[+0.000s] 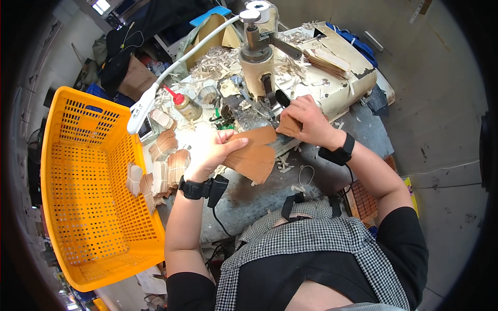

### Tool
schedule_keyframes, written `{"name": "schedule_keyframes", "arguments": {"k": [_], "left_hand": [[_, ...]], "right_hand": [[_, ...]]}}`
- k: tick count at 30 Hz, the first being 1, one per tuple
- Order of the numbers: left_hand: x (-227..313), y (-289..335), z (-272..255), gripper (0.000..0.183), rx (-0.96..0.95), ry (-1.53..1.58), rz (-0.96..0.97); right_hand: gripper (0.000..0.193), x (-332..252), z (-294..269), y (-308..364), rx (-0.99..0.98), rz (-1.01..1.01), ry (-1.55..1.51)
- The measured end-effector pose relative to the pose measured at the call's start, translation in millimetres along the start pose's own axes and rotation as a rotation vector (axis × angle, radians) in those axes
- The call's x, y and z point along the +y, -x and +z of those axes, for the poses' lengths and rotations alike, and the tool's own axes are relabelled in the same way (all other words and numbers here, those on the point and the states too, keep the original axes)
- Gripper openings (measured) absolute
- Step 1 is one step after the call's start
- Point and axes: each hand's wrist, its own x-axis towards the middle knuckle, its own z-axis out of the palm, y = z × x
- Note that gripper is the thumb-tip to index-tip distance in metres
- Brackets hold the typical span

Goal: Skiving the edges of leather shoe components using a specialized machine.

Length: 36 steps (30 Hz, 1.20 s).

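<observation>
My left hand (218,147) is closed on a fanned stack of brown leather pieces (254,163), its thumb lying across the top. Just right of that stack, my right hand (309,122) grips a smaller brown leather piece (289,126) by its end, close to the working parts of a cream bench machine (256,72). Whether the right fingers hold one layer or more is hard to see. Bundles of cut leather pieces (179,161), some tied with bands, lie left of my left hand.
An orange plastic basket (93,197) stands at the left. A white lamp (143,107) arches over a red-capped bottle (185,106). Leather scraps (220,59) cover the machine's table, with a stack of brown strips (327,62) at its right. A rubber band (306,175) lies near me.
</observation>
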Motion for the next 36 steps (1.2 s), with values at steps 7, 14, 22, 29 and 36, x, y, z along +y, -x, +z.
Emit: {"name": "schedule_keyframes", "arguments": {"k": [7,14,22,29,36], "left_hand": [[-1.9,-0.2,-1.0,0.018,0.005,-0.034,0.008],[3.5,-1.2,5.5,0.020,0.009,0.006,0.019],[20.3,-11.5,22.4,0.018,0.125,-0.134,-0.037],[19.8,-16.1,27.6,0.017,0.055,-0.015,0.047],[10.8,-12.7,20.4,0.016,0.049,-0.042,0.068]], "right_hand": [[0.016,13.6,-16.4,-5.0,0.379,0.326,-0.254],[0.021,7.3,-7.7,3.7,0.259,0.052,-0.140],[0.026,10.1,-2.7,5.5,0.223,0.222,-0.274],[0.033,13.3,-2.1,2.5,0.146,-0.054,0.059],[0.033,9.2,1.6,5.8,0.240,0.056,-0.076]]}}
